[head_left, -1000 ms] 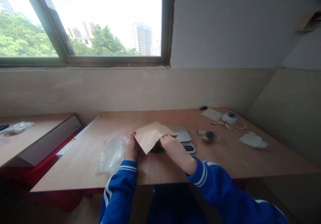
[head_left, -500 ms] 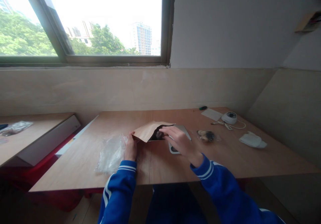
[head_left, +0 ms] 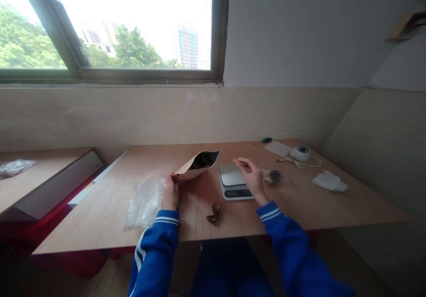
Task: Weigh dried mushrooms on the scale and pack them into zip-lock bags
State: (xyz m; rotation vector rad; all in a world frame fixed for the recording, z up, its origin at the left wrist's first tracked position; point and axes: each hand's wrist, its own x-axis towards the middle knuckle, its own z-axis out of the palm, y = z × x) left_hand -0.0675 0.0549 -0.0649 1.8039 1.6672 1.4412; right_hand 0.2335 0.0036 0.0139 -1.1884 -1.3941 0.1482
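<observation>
My left hand [head_left: 171, 193] is closed on the lower corner of a brown paper bag [head_left: 186, 169]. The bag lies tilted, its mouth gaping to the right, with dark brown pieces [head_left: 202, 160] inside. Over a digital kitchen scale [head_left: 231, 175] is my right hand [head_left: 249, 173], thumb and fingers pinched together. A small brownish bit seems to show at the fingertips, too unclear to name. On the table in front of the scale lies a dark brown curled piece [head_left: 213, 214], perhaps two touching.
A clear plastic bag [head_left: 144, 203] lies left of my left hand. Right of the scale are a small wrapped packet [head_left: 273, 176], a white dome camera [head_left: 300, 153] with its cable, and a crumpled white wrapper [head_left: 330, 181]. A green-handled screwdriver [head_left: 266, 140] and white sheet [head_left: 278, 149] lie behind.
My right hand has come out of the paper bag and moved right, over the scale. The bag's mouth has swung upward. The dark curled piece on the table now shows.
</observation>
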